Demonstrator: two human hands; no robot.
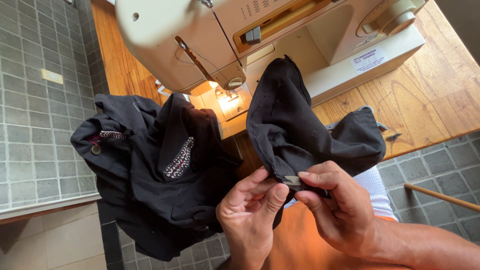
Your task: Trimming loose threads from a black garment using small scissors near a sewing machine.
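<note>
Black garment [165,165] drapes off the sewing table's [430,100] near edge, soft and limp; left hand [250,212] and right hand [335,202] both pinch its hem, best held there, below the sewing machine [240,40].

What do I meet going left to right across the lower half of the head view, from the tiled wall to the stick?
Grey tiled wall → bunched black garment with patterned trim → left hand → small pale piece pinched at the fabric edge → right hand → wooden stick.
</note>
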